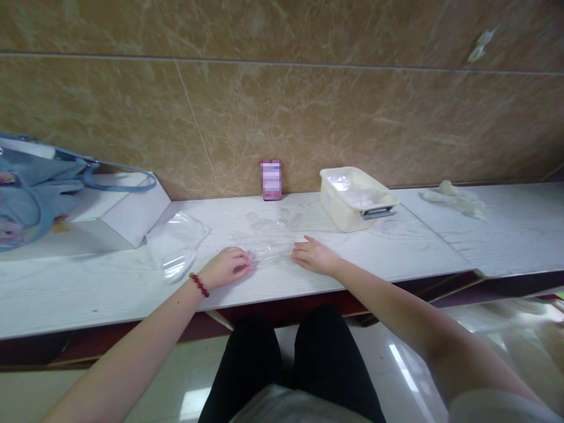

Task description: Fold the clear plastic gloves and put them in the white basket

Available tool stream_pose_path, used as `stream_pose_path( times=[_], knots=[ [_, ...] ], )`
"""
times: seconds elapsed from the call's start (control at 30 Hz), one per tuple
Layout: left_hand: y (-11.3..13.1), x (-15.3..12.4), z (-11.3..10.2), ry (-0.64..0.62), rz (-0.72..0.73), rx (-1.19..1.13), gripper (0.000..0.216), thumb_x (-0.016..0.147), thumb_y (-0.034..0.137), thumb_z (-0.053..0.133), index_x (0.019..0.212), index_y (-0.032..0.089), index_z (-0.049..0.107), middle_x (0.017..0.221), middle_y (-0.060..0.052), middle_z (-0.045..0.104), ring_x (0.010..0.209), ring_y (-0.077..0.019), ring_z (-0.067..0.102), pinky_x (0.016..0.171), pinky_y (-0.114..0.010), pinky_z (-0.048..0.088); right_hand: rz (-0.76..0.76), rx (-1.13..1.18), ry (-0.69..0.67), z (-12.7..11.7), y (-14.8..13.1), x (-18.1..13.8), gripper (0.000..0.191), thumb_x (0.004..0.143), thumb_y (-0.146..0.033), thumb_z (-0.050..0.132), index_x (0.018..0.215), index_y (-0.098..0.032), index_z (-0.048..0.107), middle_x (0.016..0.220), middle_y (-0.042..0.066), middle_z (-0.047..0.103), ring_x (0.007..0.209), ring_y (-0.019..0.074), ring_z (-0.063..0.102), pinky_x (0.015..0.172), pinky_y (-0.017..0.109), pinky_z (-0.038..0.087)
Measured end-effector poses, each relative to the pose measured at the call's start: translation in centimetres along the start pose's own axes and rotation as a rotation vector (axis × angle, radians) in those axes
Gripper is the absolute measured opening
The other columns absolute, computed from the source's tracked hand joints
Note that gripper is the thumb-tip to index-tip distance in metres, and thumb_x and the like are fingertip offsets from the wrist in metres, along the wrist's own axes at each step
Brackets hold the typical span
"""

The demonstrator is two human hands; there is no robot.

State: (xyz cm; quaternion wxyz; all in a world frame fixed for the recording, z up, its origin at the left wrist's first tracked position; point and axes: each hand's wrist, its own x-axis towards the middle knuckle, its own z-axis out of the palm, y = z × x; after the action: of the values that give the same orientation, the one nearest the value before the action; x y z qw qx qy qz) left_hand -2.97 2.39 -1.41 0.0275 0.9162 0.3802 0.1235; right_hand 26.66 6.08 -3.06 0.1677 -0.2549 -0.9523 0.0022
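Note:
A clear plastic piece [269,251], thin and see-through, lies on the white counter [282,288] in front of me. Its exact kind is hard to make out. My left hand [226,267], with a red bead bracelet at the wrist, pinches its left edge. At its right edge rests my right hand [315,256], fingers stretched out and lying low over the plastic. More clear plastic pieces [274,220] lie just behind it. Left of my left hand is a stack of shaped clear plastic [178,244].
A phone [271,180] leans against the tiled wall. A cream bin [348,214] with a grey latch stands right of it. Farther right lies a crumpled translucent bag [456,200]. On the left are a white box [127,214] and a blue bag [39,194].

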Motion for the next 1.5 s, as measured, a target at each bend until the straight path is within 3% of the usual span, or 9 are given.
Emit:
stream_pose_path(
  times=[0.23,0.53,0.73,0.9,1.13,1.27,1.37,1.43,1.5],
  knots=[
    [0.5,2.0,-1.1,0.035,-0.051,-0.068,0.029,0.083,0.030,0.034,0.081,0.017,0.060,0.081,-0.005,0.062,0.079,-0.0152,0.054,0.077,-0.029,0.040,0.049,0.094,0.054,-1.4,1.2,1.3,0.023,0.083,-0.026,0.040,0.085,-0.019,0.061,0.087,0.004,0.064,0.095,0.0148,0.054,0.095,0.038,0.027],
    [1.7,7.0,2.5,-0.029,-0.018,0.018,0.037,0.084,0.029,0.032,0.116,0.017,0.045,0.118,-0.010,0.050,0.113,-0.0203,0.041,0.097,-0.041,0.027,0.181,0.154,0.023,0.8,2.6,8.7,0.024,0.081,-0.020,0.041,0.096,-0.015,0.059,0.095,0.007,0.061,0.092,0.0145,0.052,0.085,0.029,0.037],
    [1.8,6.9,3.4,-0.102,-0.020,0.080,0.052,0.081,0.045,0.034,0.124,0.018,0.037,0.130,-0.014,0.036,0.121,-0.0288,0.028,0.096,-0.049,0.022,0.231,-0.080,-0.041,2.3,2.6,11.0,0.030,0.080,-0.045,0.041,0.101,-0.032,0.059,0.131,0.003,0.035,0.118,0.0278,0.027,0.093,0.052,0.022],
    [2.0,6.1,3.7,-0.115,-0.048,0.082,0.054,0.081,0.051,0.028,0.129,0.026,0.030,0.137,-0.012,0.026,0.125,-0.0302,0.019,0.096,-0.053,0.014,0.270,-0.162,-0.030,3.4,4.4,11.8,0.036,0.081,-0.048,0.035,0.111,-0.037,0.051,0.137,0.001,0.024,0.123,0.0316,0.018,0.093,0.059,0.009],
    [2.4,5.9,3.8,-0.085,-0.062,0.037,0.052,0.081,0.052,0.028,0.128,0.031,0.031,0.138,-0.009,0.024,0.125,-0.0298,0.018,0.097,-0.055,0.010,0.421,-0.206,-0.009,4.1,7.7,13.2,0.038,0.081,-0.047,0.036,0.112,-0.033,0.052,0.136,0.006,0.025,0.116,0.0326,0.026,0.089,0.053,0.021],
    [1.8,6.1,2.9,-0.030,-0.087,-0.050,0.048,0.081,0.049,0.030,0.124,0.029,0.038,0.134,-0.008,0.033,0.122,-0.0255,0.028,0.098,-0.048,0.020,0.505,-0.216,-0.004,3.7,8.3,13.7,0.038,0.081,-0.045,0.037,0.111,-0.029,0.053,0.127,0.010,0.035,0.106,0.0296,0.034,0.084,0.047,0.027],
    [-0.7,5.6,1.5,0.136,-0.318,-0.126,0.039,0.084,0.037,0.030,0.114,0.022,0.048,0.116,-0.008,0.052,0.106,-0.0188,0.047,0.090,-0.034,0.036,0.570,-0.222,0.056,2.8,7.6,13.7,0.036,0.081,-0.040,0.039,0.111,-0.024,0.053,0.118,0.012,0.042,0.102,0.0290,0.035,0.081,0.045,0.029],
    [-3.0,4.8,0.6,0.247,-0.654,-0.052,0.036,0.081,0.035,0.034,0.107,0.018,0.052,0.104,-0.011,0.057,0.094,-0.0213,0.053,0.082,-0.035,0.041,0.582,-0.191,0.075,2.1,6.6,13.4,0.032,0.080,-0.035,0.041,0.106,-0.023,0.056,0.111,0.011,0.047,0.099,0.0282,0.037,0.080,0.042,0.031],
    [-4.9,3.9,0.3,0.197,-0.886,0.035,0.040,0.075,0.041,0.042,0.101,0.014,0.055,0.095,-0.013,0.059,0.089,-0.0258,0.055,0.077,-0.039,0.042,0.527,-0.122,0.043,1.7,4.9,12.9,0.028,0.080,-0.030,0.042,0.100,-0.023,0.059,0.103,0.010,0.051,0.097,0.0259,0.039,0.080,0.039,0.033]
  ],
)
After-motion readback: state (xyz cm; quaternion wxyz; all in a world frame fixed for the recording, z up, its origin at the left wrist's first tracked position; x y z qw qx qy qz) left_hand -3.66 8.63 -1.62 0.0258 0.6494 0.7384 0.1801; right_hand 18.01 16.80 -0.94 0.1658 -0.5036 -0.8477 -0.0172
